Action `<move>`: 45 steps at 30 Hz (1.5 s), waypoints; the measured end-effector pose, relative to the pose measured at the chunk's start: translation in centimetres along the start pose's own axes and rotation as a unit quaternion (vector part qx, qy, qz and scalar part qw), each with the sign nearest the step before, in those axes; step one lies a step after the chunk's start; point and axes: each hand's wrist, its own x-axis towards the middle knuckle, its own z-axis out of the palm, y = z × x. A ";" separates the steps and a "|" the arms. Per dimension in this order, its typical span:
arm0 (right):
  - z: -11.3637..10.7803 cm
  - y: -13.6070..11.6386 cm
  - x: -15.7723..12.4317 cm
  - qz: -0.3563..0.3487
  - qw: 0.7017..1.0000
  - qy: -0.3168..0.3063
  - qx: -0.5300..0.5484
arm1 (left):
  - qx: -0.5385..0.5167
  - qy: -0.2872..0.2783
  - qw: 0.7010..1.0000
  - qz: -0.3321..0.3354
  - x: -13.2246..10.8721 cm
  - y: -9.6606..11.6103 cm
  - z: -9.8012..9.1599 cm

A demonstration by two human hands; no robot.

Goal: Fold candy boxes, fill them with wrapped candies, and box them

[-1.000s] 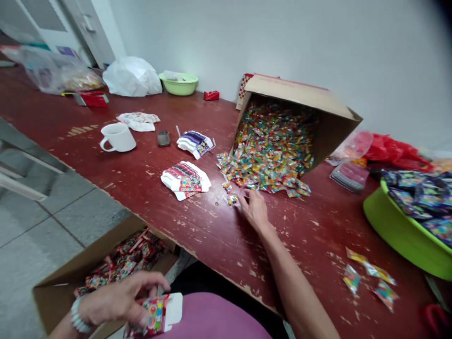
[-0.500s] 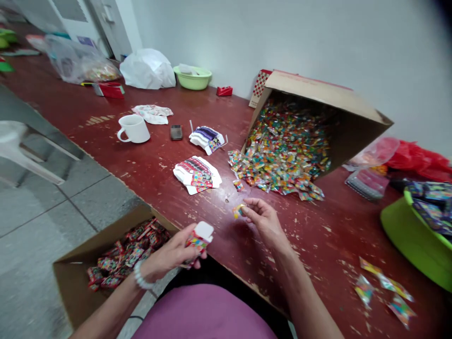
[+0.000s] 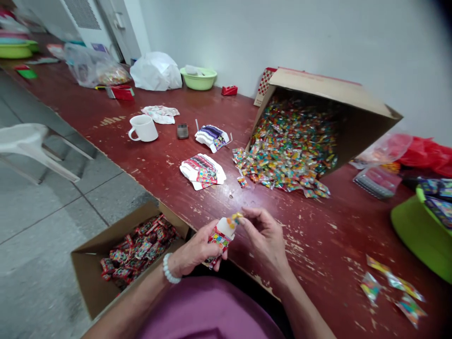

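Observation:
My left hand (image 3: 199,249) is wrapped round a small red printed candy box (image 3: 219,241), its white top flap standing open. At the mouth of that box my right hand (image 3: 263,235) pinches a wrapped candy (image 3: 234,219) with yellow and orange in it. Just beyond the hands lies a fanned stack of flat red boxes (image 3: 203,170), with a purple stack (image 3: 212,137) behind it. Many wrapped candies (image 3: 282,160) spill from a tipped cardboard carton (image 3: 318,84) onto the red table (image 3: 310,226).
Below the table edge, at left, a carton (image 3: 83,266) holds red packets (image 3: 141,252). A white mug (image 3: 143,128) stands at the left. Several loose candies (image 3: 370,287) lie at right beside a green basin (image 3: 416,230). A white stool (image 3: 38,141) is on the floor.
My hands have come together: the left moved right and slightly up with the box, and the right brought the candy to the box's opening. The whole view has shifted slightly.

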 end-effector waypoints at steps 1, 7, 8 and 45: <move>0.0 0.0 0.0 -0.006 1.000 -0.007 -0.015 | -0.001 0.001 1.000 -0.003 0.0 0.0 0.1; -0.7 -0.5 0.0 -0.164 0.964 -0.137 -0.161 | -0.041 0.023 0.999 0.012 0.1 -0.3 0.5; -0.8 -0.5 0.1 -0.180 0.961 -0.126 -0.166 | -0.039 0.022 0.999 0.012 0.1 -0.3 0.5; 2.0 0.2 -0.4 0.041 0.983 -0.123 0.128 | -0.211 0.140 0.967 0.041 1.0 -1.5 0.8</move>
